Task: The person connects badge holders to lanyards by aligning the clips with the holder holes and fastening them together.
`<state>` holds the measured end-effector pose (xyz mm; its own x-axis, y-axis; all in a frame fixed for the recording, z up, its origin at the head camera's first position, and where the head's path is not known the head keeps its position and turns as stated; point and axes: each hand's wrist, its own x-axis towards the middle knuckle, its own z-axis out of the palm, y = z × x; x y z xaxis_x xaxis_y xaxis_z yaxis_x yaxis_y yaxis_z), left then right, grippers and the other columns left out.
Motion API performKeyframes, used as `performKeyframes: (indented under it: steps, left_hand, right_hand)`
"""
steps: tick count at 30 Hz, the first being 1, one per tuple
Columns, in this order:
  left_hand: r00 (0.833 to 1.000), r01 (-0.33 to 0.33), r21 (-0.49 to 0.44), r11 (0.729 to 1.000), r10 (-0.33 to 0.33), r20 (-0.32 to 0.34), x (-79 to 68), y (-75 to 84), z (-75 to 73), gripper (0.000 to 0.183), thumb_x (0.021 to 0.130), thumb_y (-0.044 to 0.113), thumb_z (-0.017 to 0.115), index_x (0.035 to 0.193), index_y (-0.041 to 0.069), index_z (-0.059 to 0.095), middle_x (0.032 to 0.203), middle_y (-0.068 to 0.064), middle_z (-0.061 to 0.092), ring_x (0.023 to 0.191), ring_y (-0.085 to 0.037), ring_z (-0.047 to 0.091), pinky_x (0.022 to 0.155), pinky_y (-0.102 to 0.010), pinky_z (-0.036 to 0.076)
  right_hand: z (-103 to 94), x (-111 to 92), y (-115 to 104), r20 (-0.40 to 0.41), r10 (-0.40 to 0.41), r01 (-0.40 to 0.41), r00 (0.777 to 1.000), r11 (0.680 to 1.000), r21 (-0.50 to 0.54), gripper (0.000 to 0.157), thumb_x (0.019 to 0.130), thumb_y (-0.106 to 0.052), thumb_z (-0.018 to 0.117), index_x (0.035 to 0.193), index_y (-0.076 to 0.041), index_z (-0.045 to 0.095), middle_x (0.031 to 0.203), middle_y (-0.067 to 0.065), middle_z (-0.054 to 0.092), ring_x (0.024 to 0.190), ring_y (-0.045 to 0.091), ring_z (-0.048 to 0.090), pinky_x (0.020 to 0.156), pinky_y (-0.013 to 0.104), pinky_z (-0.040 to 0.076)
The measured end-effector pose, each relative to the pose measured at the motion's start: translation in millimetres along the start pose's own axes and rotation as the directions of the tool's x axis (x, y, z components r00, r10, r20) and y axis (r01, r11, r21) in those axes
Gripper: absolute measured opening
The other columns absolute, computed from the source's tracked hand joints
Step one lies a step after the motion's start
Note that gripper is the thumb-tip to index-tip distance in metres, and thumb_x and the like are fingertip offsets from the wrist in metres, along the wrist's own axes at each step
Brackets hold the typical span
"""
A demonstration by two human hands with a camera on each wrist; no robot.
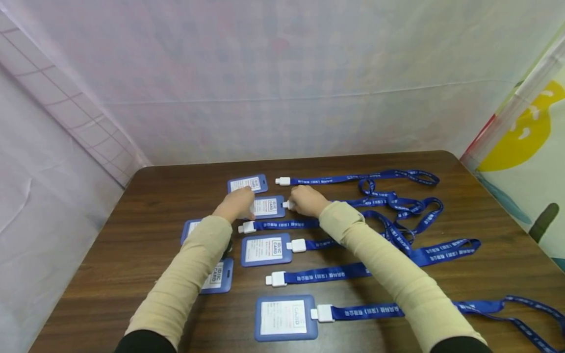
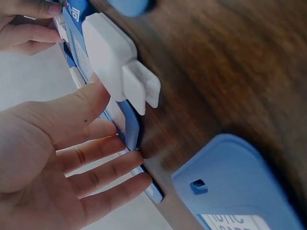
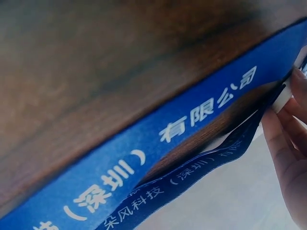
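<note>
At the back of the table, my left hand (image 1: pixel 238 203) holds the left end of a blue ID card holder (image 1: pixel 270 207) between thumb and fingers. My right hand (image 1: pixel 307 200) pinches the white plastic clip (image 3: pixel 282 98) of a blue lanyard (image 3: pixel 158 139) at that holder's right end. Holder and clip meet there; whether they are latched cannot be told. In the left wrist view, the left fingers (image 2: pixel 103 155) extend along the holder's edge, and a nearer lanyard's white clip (image 2: pixel 110 55) hides part of the thumb.
A card holder (image 1: pixel 260 182) and a separate lanyard clip (image 1: pixel 284 181) lie behind the hands. Closer in, two holders (image 1: pixel 265 249) (image 1: pixel 286 317) have clips at their ends. Another loose holder (image 1: pixel 225 277) sits left, partly under the left sleeve. Lanyard straps (image 1: pixel 410 245) tangle on the right.
</note>
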<state>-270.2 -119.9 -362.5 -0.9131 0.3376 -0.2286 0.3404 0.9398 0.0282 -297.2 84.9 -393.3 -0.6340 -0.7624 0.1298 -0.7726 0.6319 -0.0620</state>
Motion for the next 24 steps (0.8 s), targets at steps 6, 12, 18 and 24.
performKeyframes:
  steps: [6,12,18,24]
  left_hand:
    - [1.000,-0.009,0.001,1.000,0.009,-0.001,1.7,-0.4,1.7,0.029,0.070,0.024,0.078,0.077,0.002,0.061,0.098,-0.016,0.054,0.082,-0.026,0.056,0.080,-0.039,0.049]
    - [1.000,-0.024,0.004,1.000,0.024,-0.007,1.9,-1.5,2.0,0.028,0.070,0.024,0.078,0.074,0.002,0.060,0.095,-0.015,0.054,0.081,-0.026,0.056,0.079,-0.038,0.049]
    - [0.999,-0.032,0.009,0.999,0.032,-0.011,2.7,-1.9,2.4,0.029,0.070,0.025,0.078,0.073,0.002,0.060,0.094,-0.015,0.054,0.080,-0.026,0.056,0.079,-0.038,0.049]
    - [1.000,-0.020,0.002,1.000,0.020,-0.006,1.5,-1.2,1.1,0.028,0.070,0.024,0.078,0.073,0.003,0.060,0.094,-0.015,0.054,0.079,-0.025,0.055,0.078,-0.038,0.050]
  right_hand:
    - [0.8,0.8,0.8,0.001,-0.011,0.011,1.000,1.000,-0.005,0.006,0.076,-0.009,0.069,0.074,-0.003,0.069,0.068,0.005,0.056,0.066,0.020,0.055,0.062,0.030,0.048]
    - [0.5,0.1,0.8,-0.011,-0.033,0.033,0.999,0.999,-0.008,0.007,0.076,-0.007,0.069,0.072,-0.002,0.068,0.068,0.006,0.056,0.065,0.020,0.055,0.062,0.031,0.048]
    - [1.2,0.0,2.5,-0.008,-0.039,0.039,0.999,0.999,0.009,0.005,0.076,-0.006,0.068,0.072,-0.002,0.068,0.067,0.005,0.055,0.064,0.020,0.054,0.060,0.030,0.048]
    - [3.5,1.4,4.3,-0.001,-0.038,0.038,0.999,0.999,0.012,0.005,0.076,-0.007,0.069,0.074,-0.003,0.069,0.068,0.005,0.054,0.064,0.019,0.052,0.059,0.029,0.047]
